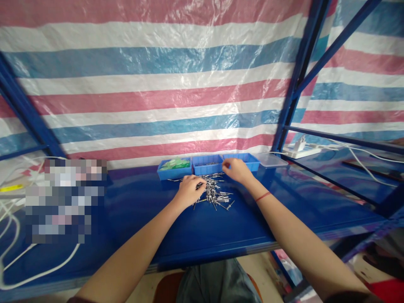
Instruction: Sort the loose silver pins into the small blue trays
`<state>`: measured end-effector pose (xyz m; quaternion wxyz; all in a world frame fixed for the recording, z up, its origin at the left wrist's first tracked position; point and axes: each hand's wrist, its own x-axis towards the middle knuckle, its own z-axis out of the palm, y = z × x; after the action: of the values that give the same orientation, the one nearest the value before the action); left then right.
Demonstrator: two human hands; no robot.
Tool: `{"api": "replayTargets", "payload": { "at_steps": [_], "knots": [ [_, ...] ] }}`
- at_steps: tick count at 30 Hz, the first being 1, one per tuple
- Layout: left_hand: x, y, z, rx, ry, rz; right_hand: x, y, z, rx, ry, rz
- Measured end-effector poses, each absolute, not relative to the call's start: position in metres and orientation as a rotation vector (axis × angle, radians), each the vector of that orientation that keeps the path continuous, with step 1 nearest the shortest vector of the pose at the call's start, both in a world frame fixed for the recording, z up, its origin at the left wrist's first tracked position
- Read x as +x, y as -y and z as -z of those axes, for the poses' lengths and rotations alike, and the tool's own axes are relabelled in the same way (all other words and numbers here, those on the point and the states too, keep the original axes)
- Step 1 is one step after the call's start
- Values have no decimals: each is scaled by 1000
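Rivets (pixel 214 195), silvery and thin-stemmed, lie in a loose heap on the blue desk (pixel 142 219), about midway between its left and right ends and closer to the far edge than to the near one. The left hand (pixel 191 189) rests at the heap's left side with its fingers curled; whether they grip a rivet cannot be told. The right hand (pixel 236 169) hangs at the junction of the middle and right bins, fingers bent in toward the thumb, and anything between them is too small to make out. Three blue plastic bins stand in a row along the far edge: the left bin (pixel 174 174) holds green plastic packaging (pixel 175 163), the middle bin (pixel 202 170) holds small metal pieces (pixel 212 164), and the right bin (pixel 253 162) sits partly behind the right hand. A clear plastic lid (pixel 273 160) lies just beside it, toward the desk's far right corner. White cables (pixel 41 275) loop near the left end.
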<state>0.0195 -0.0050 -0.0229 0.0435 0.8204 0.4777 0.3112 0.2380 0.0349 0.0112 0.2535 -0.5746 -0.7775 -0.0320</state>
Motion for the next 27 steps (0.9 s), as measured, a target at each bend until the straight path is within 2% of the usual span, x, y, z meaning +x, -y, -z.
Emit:
{"api": "replayTargets", "payload": {
  "at_steps": [4,12,20,27],
  "knots": [
    [18,3,24,2522,-1477,-908,223,-25,-6,-1564,2439,-113],
    [18,3,22,2458,-1490,-1050,230,-21,-7,-1660,2380,-24],
    [25,9,13,2173,-1305,-1262,211,-10,-9,-922,2194,-506],
    [28,17,3,2063,-1192,-1380,199,-3,-7,-788,2147,-609]
  ]
}}
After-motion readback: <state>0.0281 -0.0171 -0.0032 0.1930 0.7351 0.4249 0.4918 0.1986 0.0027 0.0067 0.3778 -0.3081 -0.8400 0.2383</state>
